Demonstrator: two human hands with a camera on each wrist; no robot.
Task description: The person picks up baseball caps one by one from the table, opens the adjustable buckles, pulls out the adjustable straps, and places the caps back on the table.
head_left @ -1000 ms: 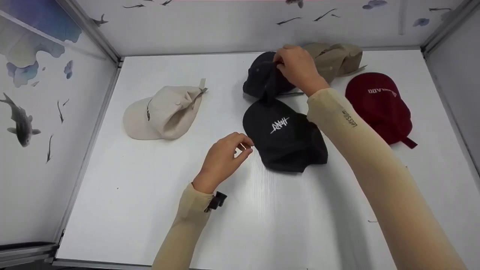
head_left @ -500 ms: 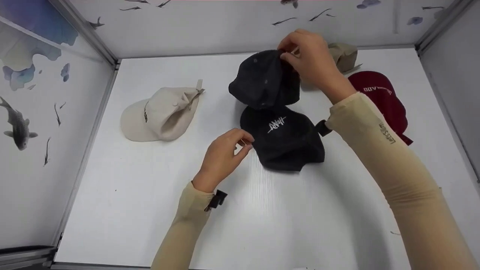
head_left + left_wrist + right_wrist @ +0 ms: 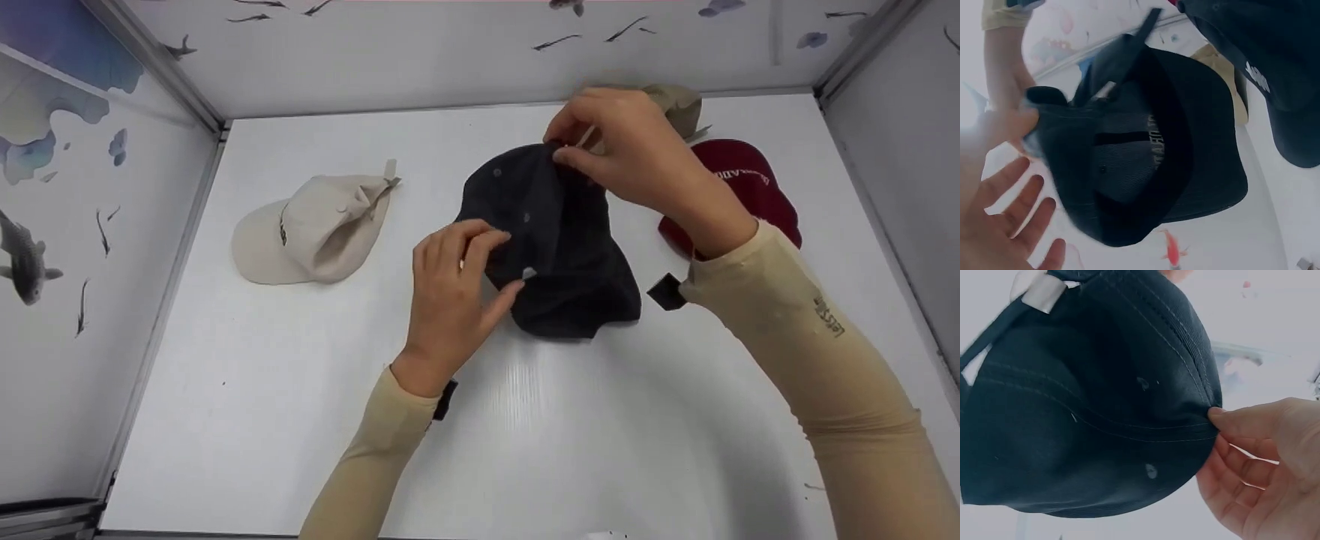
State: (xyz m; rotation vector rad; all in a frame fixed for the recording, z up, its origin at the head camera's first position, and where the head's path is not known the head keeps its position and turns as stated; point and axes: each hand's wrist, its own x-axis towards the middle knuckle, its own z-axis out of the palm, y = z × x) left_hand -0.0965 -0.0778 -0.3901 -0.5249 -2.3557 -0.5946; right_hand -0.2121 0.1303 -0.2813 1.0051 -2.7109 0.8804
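Observation:
A dark navy cap (image 3: 514, 199) is lifted over the table, pinched at its crown between the thumb and fingers of my right hand (image 3: 637, 146). Its strap and metal buckle (image 3: 1044, 293) show in the right wrist view; the left wrist view looks into its hollow inside (image 3: 1129, 146). My left hand (image 3: 450, 292) is at the near left edge of that cap, fingers spread and thumb apart. Beneath, a black cap (image 3: 581, 307) lies on the table, its front covered by the navy one in the head view; white lettering shows on it in the left wrist view.
A cream cap (image 3: 322, 232) lies at the left of the white table (image 3: 300, 427). To the right is a dark red cap (image 3: 757, 191), partly behind my right wrist. A khaki cap (image 3: 681, 109) sits at the back wall, mostly hidden by my right hand.
My right hand has lifted the navy cap from the back and brought it nearer, over the black cap. My left hand has turned, opened its fingers and moved up to the navy cap.

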